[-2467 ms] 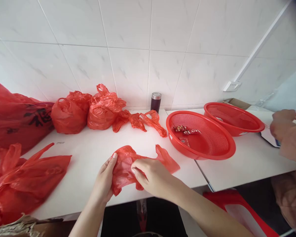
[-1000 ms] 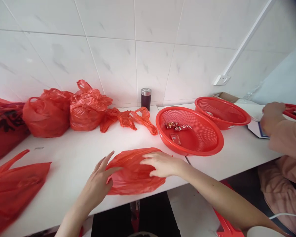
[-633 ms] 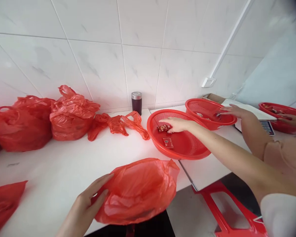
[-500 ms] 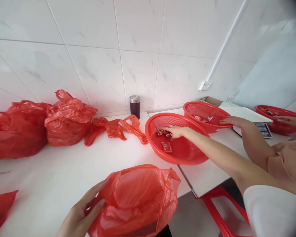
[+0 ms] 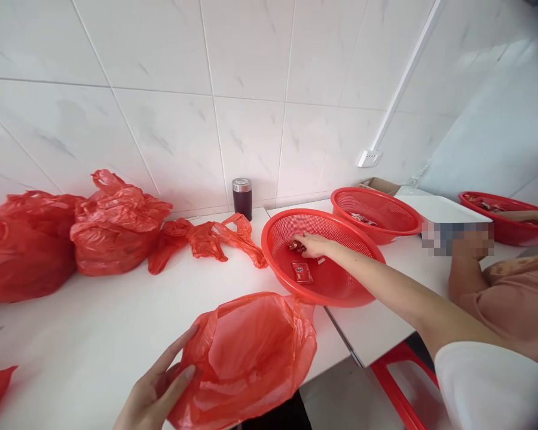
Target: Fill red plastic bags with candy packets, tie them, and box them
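Note:
My left hand (image 5: 156,385) pinches the rim of an open red plastic bag (image 5: 246,355) at the table's front edge, holding its mouth wide. My right hand (image 5: 312,244) reaches into the near red mesh basket (image 5: 363,278), fingers closed on small red candy packets (image 5: 296,245). One more red packet (image 5: 302,272) lies loose on the basket floor.
Full tied red bags (image 5: 112,224) and empty crumpled ones (image 5: 210,239) line the tiled wall, with a dark flask (image 5: 242,197) behind. A second red basket (image 5: 376,212) and a third (image 5: 502,209) stand to the right, where another person's arm (image 5: 497,286) rests. A red stool (image 5: 403,388) stands below.
My right hand left the bag and reached into the near basket, closing on packets. My left hand opened the bag and keeps its mouth wide. The other person's hand drew back from the second basket.

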The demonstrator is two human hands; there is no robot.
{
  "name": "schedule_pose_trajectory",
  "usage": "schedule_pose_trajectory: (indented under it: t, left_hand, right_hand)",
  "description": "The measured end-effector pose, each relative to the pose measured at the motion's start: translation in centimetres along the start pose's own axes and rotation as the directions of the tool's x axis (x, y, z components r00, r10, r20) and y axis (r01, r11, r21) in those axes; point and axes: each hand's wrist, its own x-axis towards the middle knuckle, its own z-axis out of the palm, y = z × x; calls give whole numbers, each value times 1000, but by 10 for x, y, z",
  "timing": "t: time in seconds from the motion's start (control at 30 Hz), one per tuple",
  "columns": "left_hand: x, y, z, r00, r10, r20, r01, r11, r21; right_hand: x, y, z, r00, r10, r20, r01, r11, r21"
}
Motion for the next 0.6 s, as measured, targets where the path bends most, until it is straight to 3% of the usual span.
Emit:
schedule_pose_trajectory:
  t: [0.2, 0.33, 0.4, 0.5, 0.6]
  left_hand:
    - [-9, 2, 18, 990, 79, -116, -74, 996, 49]
    - [-6, 3, 25, 991, 113, -75, -112, 993, 25]
    - [-2, 3, 25, 992, 119, -36, -119, 993, 16]
    - [3, 1, 22, 988, 153, 15, -153, 988, -8]
    - [3, -2, 19, 982, 186, 24, -185, 983, -16]
  right_hand:
    - [-28, -19, -52, 991, -73, -110, 91, 982, 164]
    - [-69, -73, -82, 940, -244, -236, 324, 853, 409]
    - [-90, -112, -82, 912, -338, -231, 409, 777, 479]
    - [-113, -167, -61, 840, -510, -183, 531, 708, 466]
    - [-121, -198, -32, 786, -617, 27, 572, 743, 348]
